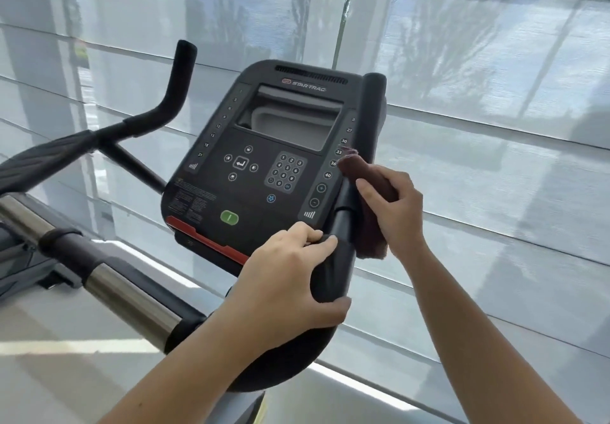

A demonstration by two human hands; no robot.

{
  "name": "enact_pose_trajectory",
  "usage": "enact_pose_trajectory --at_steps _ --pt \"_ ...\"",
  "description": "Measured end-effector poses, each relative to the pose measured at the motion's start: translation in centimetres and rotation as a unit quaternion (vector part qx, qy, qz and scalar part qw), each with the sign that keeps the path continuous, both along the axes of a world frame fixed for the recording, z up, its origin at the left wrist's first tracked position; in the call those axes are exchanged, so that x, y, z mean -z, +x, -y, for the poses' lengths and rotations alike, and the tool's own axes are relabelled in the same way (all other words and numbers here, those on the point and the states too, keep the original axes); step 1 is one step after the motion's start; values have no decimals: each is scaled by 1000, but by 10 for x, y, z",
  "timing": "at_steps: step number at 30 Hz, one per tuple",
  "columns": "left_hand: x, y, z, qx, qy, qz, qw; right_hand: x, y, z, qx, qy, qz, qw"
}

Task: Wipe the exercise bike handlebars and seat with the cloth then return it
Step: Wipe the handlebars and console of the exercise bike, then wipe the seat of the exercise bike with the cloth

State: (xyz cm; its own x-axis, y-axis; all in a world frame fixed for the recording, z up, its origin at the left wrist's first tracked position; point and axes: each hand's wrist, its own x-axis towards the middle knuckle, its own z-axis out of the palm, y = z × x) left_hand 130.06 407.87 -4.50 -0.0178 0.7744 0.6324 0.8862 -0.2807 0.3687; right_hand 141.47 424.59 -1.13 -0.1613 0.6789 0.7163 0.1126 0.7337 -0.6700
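Observation:
The bike's right handlebar is a black upright bar beside the console. My right hand grips a dark red-brown cloth wrapped against that bar, with the cloth's lower end hanging below my palm. My left hand grips the black padded bend of the same handlebar lower down, fingers curled over its top and thumb underneath. The left handlebar rises at the upper left, untouched. The seat is out of view.
The black console with keypad and green button sits between the bars. A chrome and black grip bar runs across the lower left. Window blinds fill the background directly behind the bike.

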Motion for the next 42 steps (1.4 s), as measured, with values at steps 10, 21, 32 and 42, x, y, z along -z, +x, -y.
enact_pose_trajectory --at_steps 10,21,32,42 --pt "-5 10 12 -56 -43 38 997 21 16 64 -81 -49 41 995" --pt "23 36 79 -217 32 -26 975 42 33 126 -112 -4 96 989" --pt "79 17 187 -278 21 -48 959 88 13 230 -116 0 134 984" --pt "154 -42 367 -377 -60 -42 923 161 -51 377 -201 -82 187 958"
